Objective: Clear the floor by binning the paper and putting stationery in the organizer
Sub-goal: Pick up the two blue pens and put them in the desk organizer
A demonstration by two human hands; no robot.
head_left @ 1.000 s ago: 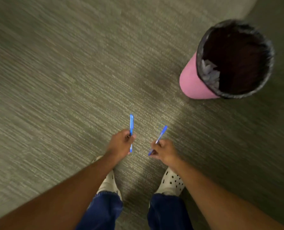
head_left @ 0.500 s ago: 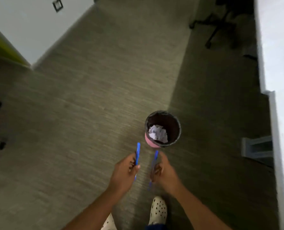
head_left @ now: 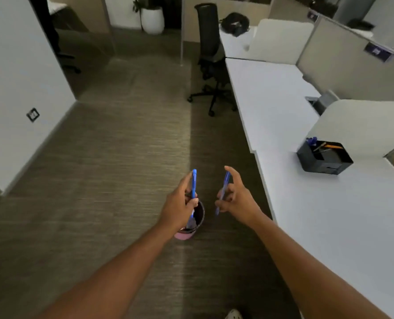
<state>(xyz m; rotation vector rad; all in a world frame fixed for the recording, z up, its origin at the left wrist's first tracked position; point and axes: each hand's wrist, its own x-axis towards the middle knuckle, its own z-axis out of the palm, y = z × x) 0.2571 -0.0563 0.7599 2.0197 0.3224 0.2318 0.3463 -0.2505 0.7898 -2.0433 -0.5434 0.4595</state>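
Observation:
My left hand (head_left: 178,203) grips a blue pen (head_left: 194,183) that stands nearly upright. In my right hand (head_left: 236,199) is a second blue pen (head_left: 225,183), also held upright. Both hands hover over the carpet at chest height. Below and behind my left hand stands the pink bin (head_left: 186,234) with a black liner, mostly hidden by the hand. A black organizer (head_left: 322,161) sits on the white desk (head_left: 329,215) to the right, with blue pens and an orange pencil in it.
A black office chair (head_left: 211,56) stands ahead by the desk's far end. White walls (head_left: 12,93) close the left side. Cubicle partitions (head_left: 357,72) rise behind the desk. A white planter (head_left: 152,19) sits at the far end of the carpeted aisle (head_left: 113,157).
The view has lifted from the floor to the room, and my hands have risen with the pens. The bin has dropped from far ahead to just under my left hand.

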